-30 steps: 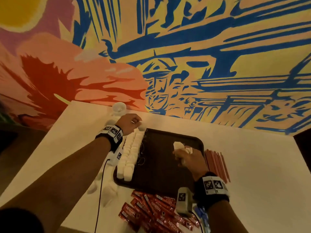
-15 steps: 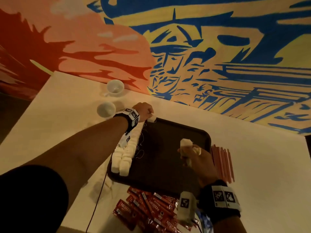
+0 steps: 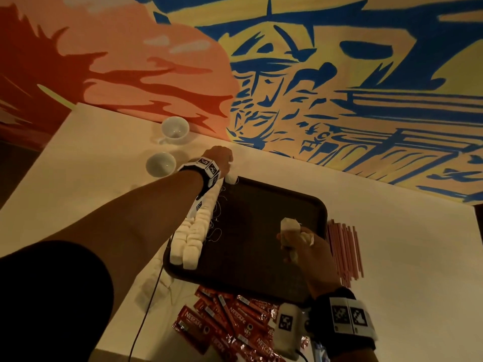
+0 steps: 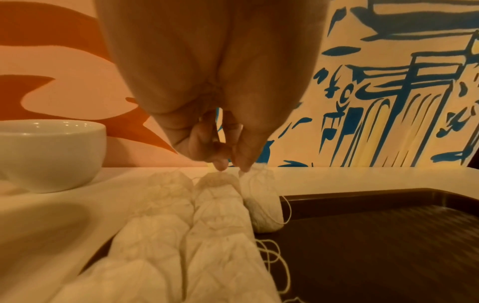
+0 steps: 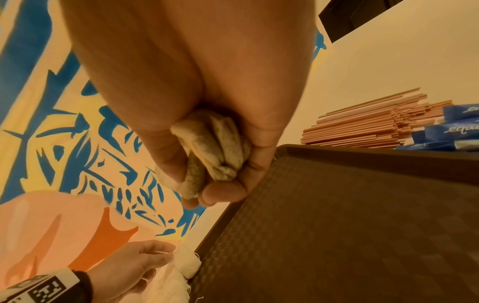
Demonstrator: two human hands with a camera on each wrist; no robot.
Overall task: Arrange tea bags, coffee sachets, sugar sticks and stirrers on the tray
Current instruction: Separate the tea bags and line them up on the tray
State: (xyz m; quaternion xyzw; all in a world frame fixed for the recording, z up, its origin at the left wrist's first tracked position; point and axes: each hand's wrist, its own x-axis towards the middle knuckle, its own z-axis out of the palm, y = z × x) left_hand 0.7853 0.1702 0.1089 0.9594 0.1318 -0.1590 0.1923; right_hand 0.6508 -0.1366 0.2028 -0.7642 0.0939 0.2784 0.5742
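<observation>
White china first: two cups (image 3: 171,146) stand on the counter (image 3: 78,163) at the far left, clear of the tray. Just right of them the left hand (image 3: 219,161) pinches the top of a tea bag (image 4: 261,202) between fingers (image 4: 243,157) and thumb, at the far left corner of the dark tray (image 3: 261,231). That bag stands at the far end of the tea bag rows (image 3: 193,236), which run along the tray's left edge, their strings trailing loose onto the tray floor. The rest of the tray floor lies bare, so there is wide room to the right of the rows.

Over the tray's right part, the right hand (image 3: 305,246) curls round a bunch of tea bags (image 5: 212,151), a supply for more placing, I judge. Coffee sachets (image 3: 230,327) lie heaped on the counter at the tray's near edge, stirrers (image 3: 345,249) in a stack just beyond its right rim, and blue packets (image 5: 451,129) beside them, perhaps the sugar. None of these is on the tray yet, so only the tea is under way. The raised rim must be cleared on every carry inward.
</observation>
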